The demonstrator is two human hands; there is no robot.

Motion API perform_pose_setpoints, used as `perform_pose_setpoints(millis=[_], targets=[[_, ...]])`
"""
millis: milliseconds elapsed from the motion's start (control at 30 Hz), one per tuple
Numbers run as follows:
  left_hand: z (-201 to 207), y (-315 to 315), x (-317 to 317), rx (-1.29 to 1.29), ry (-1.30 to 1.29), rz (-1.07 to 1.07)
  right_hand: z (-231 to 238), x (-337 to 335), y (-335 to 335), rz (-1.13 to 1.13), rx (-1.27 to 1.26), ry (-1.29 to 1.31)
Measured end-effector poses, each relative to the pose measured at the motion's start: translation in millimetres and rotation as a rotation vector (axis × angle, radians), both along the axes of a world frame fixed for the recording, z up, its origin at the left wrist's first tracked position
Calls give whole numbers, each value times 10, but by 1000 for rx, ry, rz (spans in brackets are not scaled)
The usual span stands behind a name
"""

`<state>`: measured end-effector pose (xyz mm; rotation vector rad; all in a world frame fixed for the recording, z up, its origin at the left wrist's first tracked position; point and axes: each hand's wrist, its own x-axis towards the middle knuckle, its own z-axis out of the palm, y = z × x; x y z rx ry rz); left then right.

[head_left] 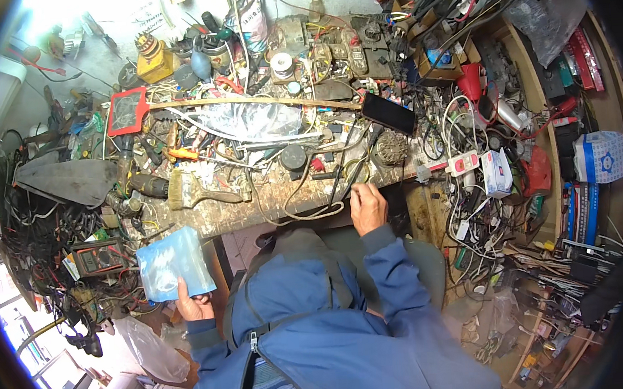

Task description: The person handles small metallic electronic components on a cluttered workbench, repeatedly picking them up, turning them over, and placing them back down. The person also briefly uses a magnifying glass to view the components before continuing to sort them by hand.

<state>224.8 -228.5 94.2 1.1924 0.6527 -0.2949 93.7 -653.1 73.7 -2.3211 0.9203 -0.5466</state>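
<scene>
I see a bright feed, with the strongest light at upper left, where the wall [123, 27] burns out to white. A second pale glow enters at lower left. Glare whitens the middle of the light blue packet [175, 258], while the workbench [219, 215] is evenly lit and darker shadow sits under its front edge. My fisheye bends the shelf [615, 72] at right, and black closes off the corners. Toward the rim, I find small details soft.
</scene>
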Motion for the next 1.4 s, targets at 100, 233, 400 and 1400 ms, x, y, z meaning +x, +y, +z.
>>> perform_pose_setpoints(millis=[100, 233, 400, 1400], targets=[[-101, -50, 52, 8, 23, -23, 87, 130, -252, 117, -75, 219], [-35, -154, 22, 8, 9, 15, 77, 135, -555, 13, -70, 458], [69, -263, -49, -16, 11, 102, -20, 276, -401, 220, 104, 178], [51, 384, -52, -71, -92, 291, 94, 341, -1208, 92, 1634, -756]])
